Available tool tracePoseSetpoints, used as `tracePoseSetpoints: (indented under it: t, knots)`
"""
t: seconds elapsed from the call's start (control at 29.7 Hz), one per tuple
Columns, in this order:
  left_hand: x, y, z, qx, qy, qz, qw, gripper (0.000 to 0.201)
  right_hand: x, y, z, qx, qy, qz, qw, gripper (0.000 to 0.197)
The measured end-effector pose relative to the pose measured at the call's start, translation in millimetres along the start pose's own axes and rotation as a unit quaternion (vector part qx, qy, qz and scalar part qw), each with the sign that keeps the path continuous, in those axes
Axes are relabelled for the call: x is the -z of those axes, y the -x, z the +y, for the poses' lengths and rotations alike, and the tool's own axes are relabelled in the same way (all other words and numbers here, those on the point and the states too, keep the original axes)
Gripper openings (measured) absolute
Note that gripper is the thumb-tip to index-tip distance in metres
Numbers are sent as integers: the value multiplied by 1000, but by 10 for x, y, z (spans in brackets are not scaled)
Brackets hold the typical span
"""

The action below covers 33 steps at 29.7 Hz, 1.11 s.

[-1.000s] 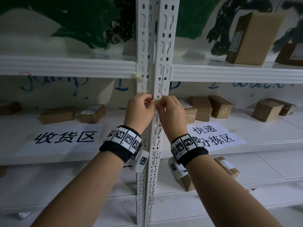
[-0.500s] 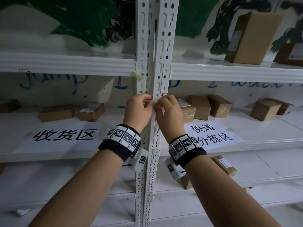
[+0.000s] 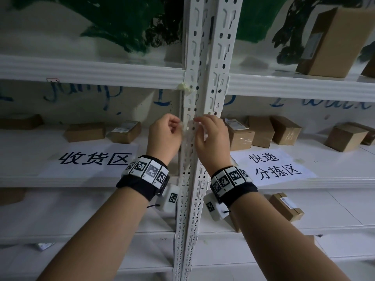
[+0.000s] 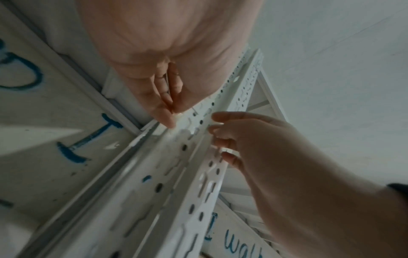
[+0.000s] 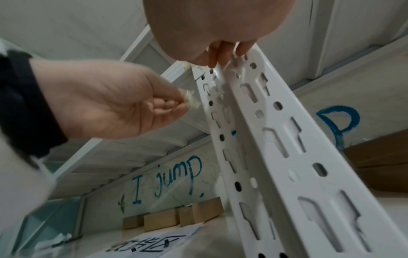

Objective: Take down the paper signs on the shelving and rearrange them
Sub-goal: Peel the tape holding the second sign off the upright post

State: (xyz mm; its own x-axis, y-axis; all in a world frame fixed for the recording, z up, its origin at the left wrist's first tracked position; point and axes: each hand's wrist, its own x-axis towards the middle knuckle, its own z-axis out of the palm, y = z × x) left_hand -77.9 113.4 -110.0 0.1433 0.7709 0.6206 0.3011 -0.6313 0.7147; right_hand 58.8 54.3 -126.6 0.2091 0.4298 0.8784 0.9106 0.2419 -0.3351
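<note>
Two paper signs lie flat on the middle shelf: the left sign (image 3: 93, 159) and the right sign (image 3: 274, 165), both printed with black characters. Between them rises the white perforated upright (image 3: 205, 57). My left hand (image 3: 179, 123) is just left of the upright and pinches a small whitish tape scrap (image 5: 191, 100) between thumb and fingertips. My right hand (image 3: 199, 120) is at the upright's front edge, fingers curled, pinching clear tape stuck there (image 4: 217, 125). Tape residue (image 4: 181, 132) smears the upright between the hands.
A crumpled tape wad (image 3: 185, 87) sticks where the upper beam meets the upright. Several small cardboard boxes (image 3: 261, 130) stand at the back of the middle shelf. A taller box (image 3: 332, 41) stands on the upper shelf, another box (image 3: 286, 205) on the lower one.
The hands were pinched together at the upright. They have parted: the left hand has drawn a little left with the tape scrap, while the right stays at the upright.
</note>
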Motion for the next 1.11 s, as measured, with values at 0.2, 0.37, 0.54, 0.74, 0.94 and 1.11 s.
tracePoseSetpoints:
  t: [0.2, 0.37, 0.54, 0.74, 0.94, 1.11]
  knots:
    - [-7, 126, -701, 153, -31, -29, 987, 13, -31, -33, -42, -28, -19, 8, 999, 20]
    - [-178, 312, -1211, 199, -82, -68, 974, 9, -41, -33, -51, -11, 15, 7, 1000, 30]
    - [-242, 362, -1423, 217, -154, -113, 957, 25, -47, -28, -27, -5, 43, 18, 999, 21]
    - [-316, 308, -1255, 174, -298, -238, 908, 19, -78, -9, -12, 19, 53, 25, 998, 20]
    - [-271, 272, -1120, 181, -282, -288, 897, 31, -10, -89, -140, -14, 103, -26, 994, 22]
    - [-149, 185, -616, 124, -151, -155, 968, 35, 139, -373, -387, -18, 106, -21, 994, 23]
